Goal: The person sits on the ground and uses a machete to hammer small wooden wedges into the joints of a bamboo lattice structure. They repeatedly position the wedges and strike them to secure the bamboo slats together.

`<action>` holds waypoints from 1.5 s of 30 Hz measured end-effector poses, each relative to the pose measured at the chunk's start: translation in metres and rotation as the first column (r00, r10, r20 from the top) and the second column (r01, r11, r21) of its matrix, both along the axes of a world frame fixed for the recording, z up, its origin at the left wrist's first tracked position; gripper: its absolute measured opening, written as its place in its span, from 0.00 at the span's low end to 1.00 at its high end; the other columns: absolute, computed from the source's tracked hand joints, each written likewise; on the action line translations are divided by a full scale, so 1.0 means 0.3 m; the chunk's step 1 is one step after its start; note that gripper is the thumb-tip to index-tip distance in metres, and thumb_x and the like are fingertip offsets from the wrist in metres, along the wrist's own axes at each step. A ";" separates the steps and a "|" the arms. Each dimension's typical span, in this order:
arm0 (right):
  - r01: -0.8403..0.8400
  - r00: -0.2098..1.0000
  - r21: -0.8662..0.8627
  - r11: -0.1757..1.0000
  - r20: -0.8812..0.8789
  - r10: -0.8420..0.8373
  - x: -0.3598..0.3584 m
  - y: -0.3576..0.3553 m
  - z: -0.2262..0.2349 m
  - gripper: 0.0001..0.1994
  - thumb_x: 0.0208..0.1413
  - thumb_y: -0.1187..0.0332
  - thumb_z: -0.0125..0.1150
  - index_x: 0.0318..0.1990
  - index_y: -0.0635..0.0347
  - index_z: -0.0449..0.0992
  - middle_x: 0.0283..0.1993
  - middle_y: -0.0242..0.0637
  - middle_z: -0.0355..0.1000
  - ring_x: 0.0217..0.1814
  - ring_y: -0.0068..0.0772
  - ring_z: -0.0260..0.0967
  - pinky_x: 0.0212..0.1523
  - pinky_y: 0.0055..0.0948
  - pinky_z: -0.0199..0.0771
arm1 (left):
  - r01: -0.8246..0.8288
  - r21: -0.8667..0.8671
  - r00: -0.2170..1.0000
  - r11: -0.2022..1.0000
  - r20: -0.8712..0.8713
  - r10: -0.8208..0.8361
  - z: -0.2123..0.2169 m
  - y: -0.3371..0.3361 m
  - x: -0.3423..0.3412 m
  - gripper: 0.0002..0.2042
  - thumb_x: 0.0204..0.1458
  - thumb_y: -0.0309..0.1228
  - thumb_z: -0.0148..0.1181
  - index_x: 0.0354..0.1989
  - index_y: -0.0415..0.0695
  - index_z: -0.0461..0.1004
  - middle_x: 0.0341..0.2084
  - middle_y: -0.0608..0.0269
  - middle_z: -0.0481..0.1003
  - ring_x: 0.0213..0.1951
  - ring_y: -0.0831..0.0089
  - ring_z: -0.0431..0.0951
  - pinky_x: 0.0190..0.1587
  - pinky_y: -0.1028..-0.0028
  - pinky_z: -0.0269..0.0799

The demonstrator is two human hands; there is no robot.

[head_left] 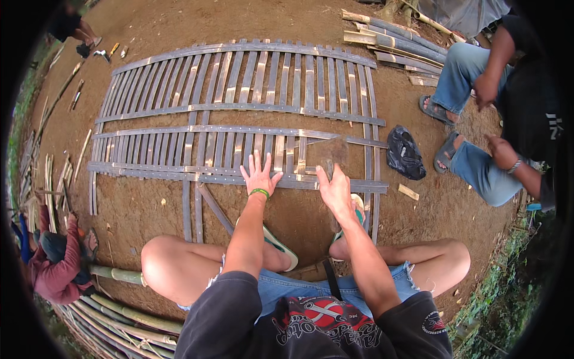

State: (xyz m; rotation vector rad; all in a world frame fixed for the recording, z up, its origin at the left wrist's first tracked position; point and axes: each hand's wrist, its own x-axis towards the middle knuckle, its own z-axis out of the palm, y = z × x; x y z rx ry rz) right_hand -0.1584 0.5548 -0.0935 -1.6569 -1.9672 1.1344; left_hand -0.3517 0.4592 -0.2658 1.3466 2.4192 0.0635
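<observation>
While the left hand [259,179] is lying open over the near slatted panel [227,178] on the ground [299,221], the right hand [336,192] is grasping a blurred tool [333,157]; safe work is probably needing those fingers [258,162] well clear.

The floor is bare brown earth [149,224], packed and scattered with pale chips, under soft, even daylight. Low green plants [505,284] line the lower right edge, and what seems to be grass [27,99] runs along the blurred left rim. Bamboo poles [128,326] lie stacked at lower left; split bamboo lengths [406,43] lie at upper right, near a tree base [391,8] and a grey sheet [472,15].
</observation>
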 end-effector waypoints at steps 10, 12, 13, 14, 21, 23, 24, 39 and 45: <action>-0.110 0.989 0.245 0.963 -0.068 0.130 -0.051 -0.095 -0.052 0.17 0.64 0.59 0.62 0.48 0.65 0.72 0.31 0.61 0.77 0.32 0.67 0.77 0.31 0.56 0.77 | -0.012 0.045 1.000 0.999 0.005 0.012 0.027 0.029 -0.014 0.42 0.58 0.63 0.53 0.78 0.62 0.50 0.79 0.57 0.41 0.79 0.55 0.40 0.74 0.36 0.34; -0.079 0.990 0.264 0.961 -0.089 0.106 -0.048 -0.124 -0.089 0.18 0.64 0.59 0.61 0.48 0.67 0.72 0.31 0.61 0.78 0.34 0.66 0.78 0.33 0.56 0.77 | -0.011 0.020 0.999 1.000 0.033 0.011 0.024 0.012 -0.017 0.42 0.59 0.63 0.53 0.79 0.61 0.48 0.79 0.55 0.40 0.79 0.53 0.38 0.74 0.36 0.33; -0.056 0.991 0.289 0.956 -0.098 0.088 -0.036 -0.127 -0.103 0.18 0.64 0.58 0.61 0.48 0.68 0.72 0.32 0.61 0.78 0.34 0.66 0.78 0.33 0.56 0.78 | -0.009 0.029 0.999 1.000 0.043 0.007 0.025 0.022 -0.015 0.42 0.59 0.63 0.53 0.79 0.62 0.48 0.79 0.55 0.40 0.79 0.53 0.38 0.74 0.36 0.33; -0.048 0.997 0.188 0.981 -0.049 0.059 -0.009 -0.147 -0.156 0.19 0.64 0.58 0.62 0.52 0.66 0.78 0.36 0.60 0.79 0.38 0.66 0.78 0.37 0.49 0.79 | -0.008 0.026 0.999 1.000 0.037 0.007 0.028 0.023 -0.008 0.42 0.58 0.63 0.53 0.79 0.62 0.48 0.79 0.56 0.40 0.79 0.53 0.39 0.74 0.36 0.33; -0.092 0.995 -0.025 0.995 0.029 0.092 -0.059 -0.058 0.013 0.20 0.64 0.57 0.60 0.50 0.70 0.77 0.44 0.63 0.79 0.50 0.66 0.76 0.50 0.51 0.76 | -0.014 0.039 1.000 0.999 -0.009 0.014 0.003 0.001 -0.033 0.42 0.58 0.65 0.52 0.78 0.63 0.49 0.79 0.57 0.40 0.79 0.55 0.39 0.74 0.36 0.33; -0.048 0.993 0.035 0.998 -0.105 0.052 -0.079 -0.060 0.061 0.19 0.65 0.58 0.59 0.49 0.68 0.78 0.44 0.61 0.79 0.50 0.65 0.77 0.49 0.49 0.77 | -0.013 0.004 1.000 1.000 -0.013 0.013 0.008 0.002 -0.035 0.42 0.58 0.65 0.52 0.78 0.63 0.48 0.79 0.57 0.40 0.79 0.55 0.39 0.74 0.36 0.33; -0.062 0.992 0.099 0.993 -0.102 0.072 -0.065 -0.067 0.033 0.19 0.65 0.58 0.59 0.50 0.68 0.78 0.45 0.61 0.79 0.50 0.65 0.77 0.50 0.49 0.76 | -0.010 0.005 1.000 1.000 -0.008 0.010 0.013 0.011 -0.030 0.42 0.58 0.64 0.52 0.78 0.63 0.48 0.80 0.57 0.40 0.79 0.55 0.39 0.74 0.36 0.33; -0.056 0.998 0.198 0.979 0.005 0.056 0.050 -0.124 -0.209 0.20 0.65 0.57 0.59 0.51 0.68 0.73 0.36 0.63 0.78 0.39 0.70 0.77 0.42 0.56 0.78 | 0.030 -0.006 0.999 1.000 0.027 -0.030 0.023 0.039 0.009 0.42 0.59 0.64 0.50 0.79 0.63 0.46 0.80 0.57 0.39 0.79 0.54 0.38 0.74 0.35 0.33; -0.107 0.993 0.134 0.985 -0.034 0.112 -0.025 -0.007 -0.051 0.20 0.65 0.57 0.59 0.52 0.66 0.76 0.32 0.65 0.76 0.39 0.69 0.77 0.41 0.58 0.76 | 0.019 0.070 0.999 0.997 -0.031 -0.017 -0.003 0.057 -0.051 0.42 0.59 0.62 0.54 0.79 0.62 0.47 0.80 0.56 0.39 0.79 0.54 0.38 0.74 0.34 0.33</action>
